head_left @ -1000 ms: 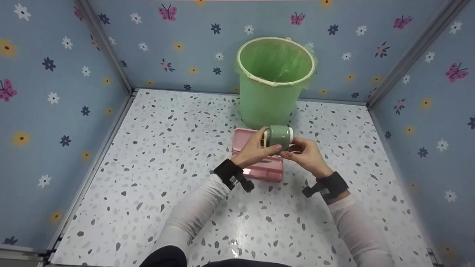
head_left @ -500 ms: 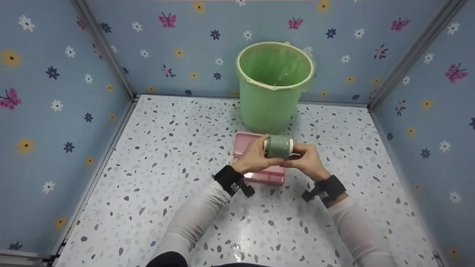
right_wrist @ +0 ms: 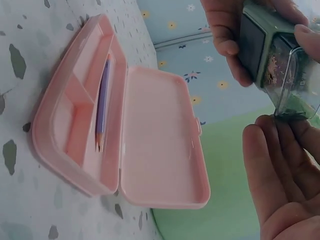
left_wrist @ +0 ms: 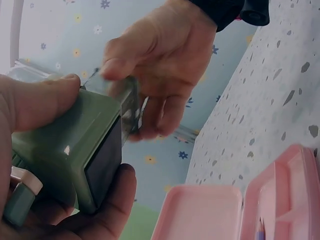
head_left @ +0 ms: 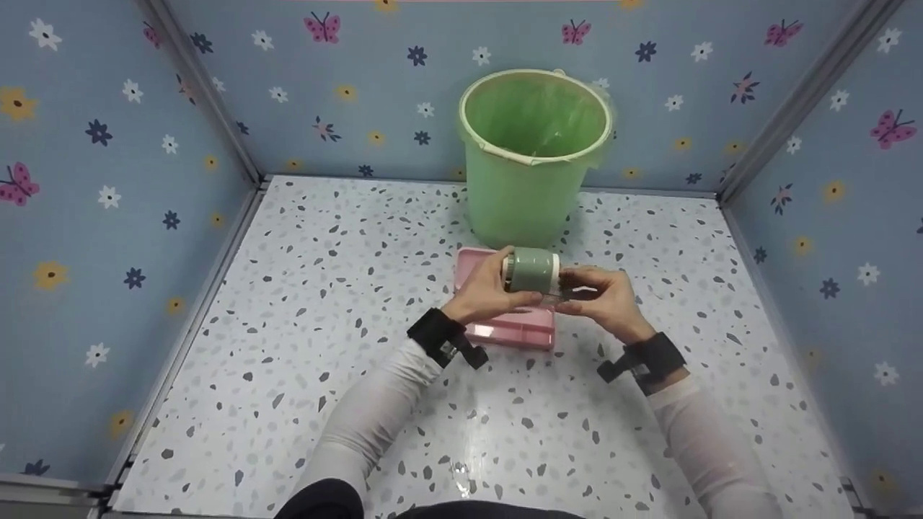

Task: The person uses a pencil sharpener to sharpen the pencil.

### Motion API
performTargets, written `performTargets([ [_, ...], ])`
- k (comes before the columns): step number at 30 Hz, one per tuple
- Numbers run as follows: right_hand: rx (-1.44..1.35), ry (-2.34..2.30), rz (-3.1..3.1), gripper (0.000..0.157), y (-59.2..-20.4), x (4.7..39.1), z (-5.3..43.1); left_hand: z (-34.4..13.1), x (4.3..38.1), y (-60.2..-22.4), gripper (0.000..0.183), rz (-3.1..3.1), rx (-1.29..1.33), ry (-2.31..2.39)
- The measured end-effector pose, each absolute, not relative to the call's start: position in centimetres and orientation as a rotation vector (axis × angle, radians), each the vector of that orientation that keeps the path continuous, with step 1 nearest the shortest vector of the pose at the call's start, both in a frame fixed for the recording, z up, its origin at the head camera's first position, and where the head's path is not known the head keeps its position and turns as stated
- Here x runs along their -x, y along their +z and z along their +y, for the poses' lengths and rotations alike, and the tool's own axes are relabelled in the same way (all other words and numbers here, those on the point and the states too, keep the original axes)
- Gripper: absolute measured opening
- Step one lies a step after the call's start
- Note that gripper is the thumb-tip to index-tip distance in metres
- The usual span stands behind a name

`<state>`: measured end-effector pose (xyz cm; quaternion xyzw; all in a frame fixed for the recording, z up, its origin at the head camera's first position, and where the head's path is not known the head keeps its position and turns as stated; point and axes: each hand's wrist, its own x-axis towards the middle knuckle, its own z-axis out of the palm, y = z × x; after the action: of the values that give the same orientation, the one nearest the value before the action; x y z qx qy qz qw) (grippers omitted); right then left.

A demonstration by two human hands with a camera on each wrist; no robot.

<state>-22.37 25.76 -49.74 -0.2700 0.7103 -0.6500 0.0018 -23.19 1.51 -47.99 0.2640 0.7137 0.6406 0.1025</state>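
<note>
My left hand (head_left: 482,294) grips a green pencil sharpener (head_left: 533,269) tipped on its side, thumb on one face and fingers curled under it in the left wrist view. My right hand (head_left: 607,299) pinches the sharpener's clear shavings drawer (left_wrist: 131,107), which stands partly out of the body. Brownish shavings show inside the drawer (right_wrist: 295,75) in the right wrist view. Below both hands lies an open pink pencil case (head_left: 508,333), its lid (right_wrist: 160,135) folded back flat. A purple pencil (right_wrist: 103,97) lies lengthwise in its long compartment.
Just behind the pencil case stands a tall green bin (head_left: 523,205) with a clear liner over its rim. The speckled white tabletop (head_left: 346,259) is enclosed by blue flowered panels (head_left: 389,94) at the back and both sides.
My right hand has drawn a little to the right of the sharpener, and the clear drawer now shows between them. The sharpener has shifted slightly left in my left hand.
</note>
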Motion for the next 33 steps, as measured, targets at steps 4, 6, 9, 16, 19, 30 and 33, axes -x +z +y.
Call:
performTargets([
  [4, 0.821, -2.099, 2.267, 0.050, -50.5, 22.3, 27.2, 0.7, 23.3, -48.1, 0.065, 2.196, -0.766, 1.868],
  [6, 0.843, -2.109, 2.309, 0.051, -50.6, 22.1, 27.9, 0.7, 23.9, -49.2, 0.065, 2.229, -0.769, 1.862],
  [9, 0.926, -2.087, 2.396, 0.054, -49.9, 21.9, 28.5, 0.8, 24.9, -50.9, 0.068, 2.257, -0.733, 1.865],
  [16, 1.072, -2.013, 2.533, 0.056, -47.9, 22.8, 29.7, 1.2, 24.7, -51.6, 0.069, 2.229, -0.660, 1.881],
  [19, 1.126, -1.949, 2.630, 0.056, -46.6, 23.3, 30.1, 1.6, 24.5, -52.1, 0.067, 2.281, -0.662, 1.821],
  [30, 1.282, -1.723, 2.930, 0.055, -40.9, 26.2, 29.9, 2.2, 24.3, -53.2, 0.068, 2.377, -0.689, 1.705],
  [33, 1.321, -1.671, 3.019, 0.054, -38.7, 27.4, 29.8, 2.2, 24.3, -53.3, 0.071, 2.388, -0.707, 1.669],
])
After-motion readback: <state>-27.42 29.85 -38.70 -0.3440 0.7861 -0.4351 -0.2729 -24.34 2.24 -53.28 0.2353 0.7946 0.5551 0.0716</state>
